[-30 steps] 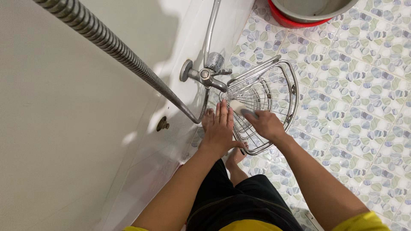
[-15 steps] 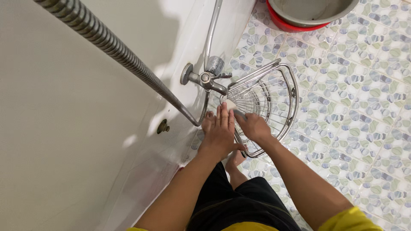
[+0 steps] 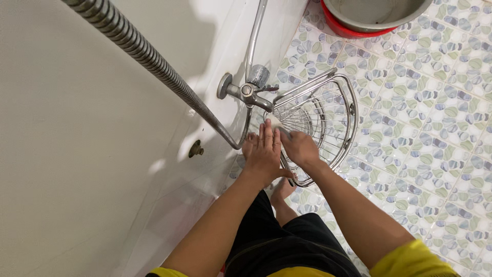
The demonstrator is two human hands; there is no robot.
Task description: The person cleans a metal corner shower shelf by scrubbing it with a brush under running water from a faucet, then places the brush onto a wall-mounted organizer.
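1. Resting flat with fingers spread, the left hand point(image 3: 265, 154) presses on the near edge of the wire corner rack point(image 3: 335, 110).
2. Curled around a pale scrub pad point(image 3: 273, 122), the right hand point(image 3: 300, 147) holds it against the rack's wires.
3. That rack sits just under the wall tap point(image 3: 246, 92), above the patterned floor tiles point(image 3: 425, 128).
4. A basin point(image 3: 371, 13) stands well apart.

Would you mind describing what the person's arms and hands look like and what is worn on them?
Both forearms are bare to above the elbow, where short yellow sleeves begin. The left hand and right hand are bare too: no gloves, and no rings, watch or bracelets that I can see. Black shorts show below them.
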